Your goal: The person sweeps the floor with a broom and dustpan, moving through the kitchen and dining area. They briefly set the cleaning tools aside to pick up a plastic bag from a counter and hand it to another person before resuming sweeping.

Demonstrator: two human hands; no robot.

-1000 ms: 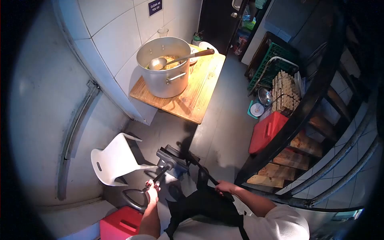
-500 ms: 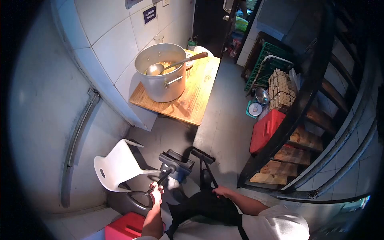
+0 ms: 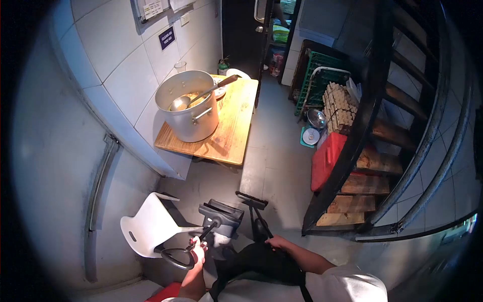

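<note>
My left hand [image 3: 198, 250] is wrapped round the upright handle of a black long-handled dustpan [image 3: 223, 217], just in front of the handle's looped end. The pan hangs low over the grey floor, close to a white chair [image 3: 151, 226] at left. Closed on the dark stick of a broom [image 3: 252, 201] is my right hand [image 3: 275, 243], near my black apron. The broom's head lies ahead of me, right of the pan, with its bristles facing away.
A wooden table [image 3: 236, 143] bears a large metal pot [image 3: 191, 121] with a ladle [image 3: 206, 93] in it. Along the right rises a staircase [image 3: 347, 204] with a black frame, beside a red box [image 3: 324, 161]. A kitchen scale [image 3: 310, 136] stands farther back.
My view has shifted, so the table and pot appear farther left and lower. The broom head has swung slightly left relative to my hand. Both hands keep their hold.
</note>
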